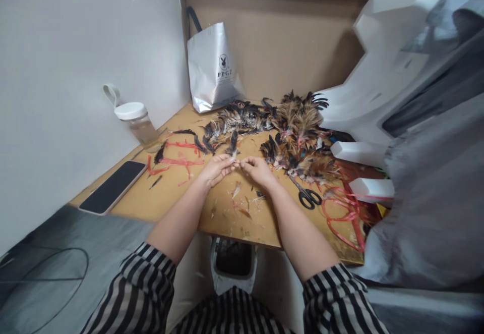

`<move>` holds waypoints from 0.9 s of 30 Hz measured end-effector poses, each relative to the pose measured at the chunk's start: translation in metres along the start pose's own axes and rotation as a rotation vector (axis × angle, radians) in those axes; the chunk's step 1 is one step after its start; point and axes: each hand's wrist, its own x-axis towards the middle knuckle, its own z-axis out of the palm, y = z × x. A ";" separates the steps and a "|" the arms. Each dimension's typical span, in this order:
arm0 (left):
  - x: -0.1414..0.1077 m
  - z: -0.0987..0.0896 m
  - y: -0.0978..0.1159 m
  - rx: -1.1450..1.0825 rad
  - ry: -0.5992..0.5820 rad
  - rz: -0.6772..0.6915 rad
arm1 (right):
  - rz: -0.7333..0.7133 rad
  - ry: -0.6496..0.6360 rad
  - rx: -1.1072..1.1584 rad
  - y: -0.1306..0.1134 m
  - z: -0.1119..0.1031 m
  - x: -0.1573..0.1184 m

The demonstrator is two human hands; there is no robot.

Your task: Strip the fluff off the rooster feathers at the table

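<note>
Left hand [219, 170] pinches a dark feather [233, 142]. Right hand [259, 170] bunches its fingers alongside, contents unclear. Scissors [307, 196] lie right.

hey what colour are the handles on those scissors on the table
The scissor handles are black; they show best in the head view, the only one here.

A boldly striped garment [235, 315] in black and pale grey is worn; its sleeves [145, 281] are gathered in loose folds above the forearms [181, 220], which are left bare.
</note>
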 end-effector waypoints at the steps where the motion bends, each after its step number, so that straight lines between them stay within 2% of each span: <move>1: 0.000 0.001 0.001 -0.029 0.009 0.004 | 0.008 0.014 0.035 -0.002 -0.001 0.000; 4: 0.000 0.002 0.003 -0.093 0.049 0.011 | 0.015 0.055 0.133 -0.008 -0.002 -0.001; 7: 0.001 0.002 0.004 -0.102 0.071 0.005 | 0.044 0.032 0.166 -0.013 0.000 -0.004; 12: 0.001 0.000 0.002 -0.081 0.036 0.000 | 0.064 0.050 0.130 -0.013 0.002 -0.005; 15: 0.002 -0.001 0.000 -0.019 0.031 -0.018 | 0.024 0.038 0.059 -0.010 0.001 -0.005; 18: 0.002 -0.002 -0.002 0.006 0.040 -0.010 | -0.027 0.085 0.031 -0.009 0.001 -0.004; 21: 0.002 -0.001 -0.002 -0.013 0.039 0.025 | -0.018 0.063 0.117 -0.010 0.001 -0.004; 24: 0.002 -0.001 0.000 -0.025 0.028 0.043 | 0.064 -0.013 0.242 -0.010 0.002 -0.004; 27: 0.001 0.000 0.001 0.002 0.025 0.022 | 0.111 0.008 0.310 -0.010 0.001 -0.004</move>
